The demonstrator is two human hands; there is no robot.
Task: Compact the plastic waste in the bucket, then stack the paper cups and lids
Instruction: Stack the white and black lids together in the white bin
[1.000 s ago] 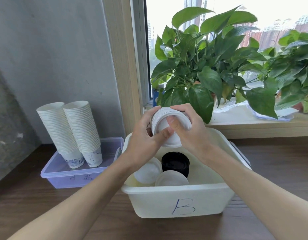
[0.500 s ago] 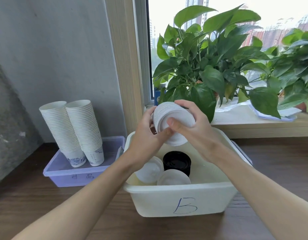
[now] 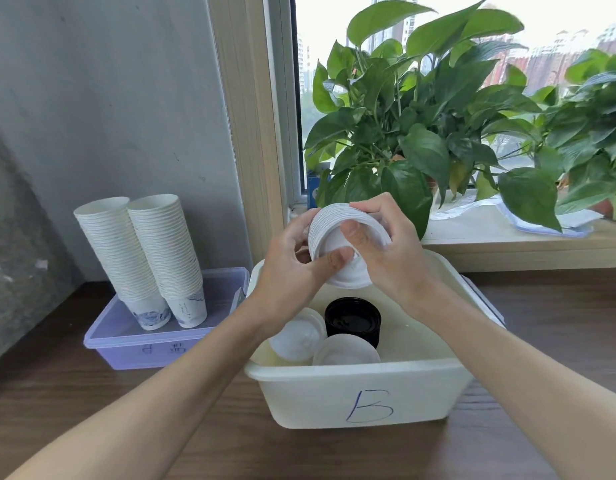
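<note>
Far left, against the grey wall: two tall stacks of paper cups, side by side and touching, both leaning slightly left. Bottom cups carry a blue print. They stand on the lid of a purple plastic box, which sits on the dark wooden surface.

Centre: left grip and right grip meet above the bin, both grasping one stack of white lids. The stack is tipped, its flat face turned toward the camera. Left thumb lies across the lower face, fingers curled behind. Right thumb presses the upper face, fingers wrapped over the top rim.

Below the hands: a white plastic bin with a blue "B" on its front wall, just right of the purple box. Inside it, left to right: a short pile of white lids tilted against the left wall; a low stack of black lids near the middle; one white lid in front, by the front wall.

Behind, on the windowsill: a leafy green potted plant; a second plant at far right, partly cut off.
</note>
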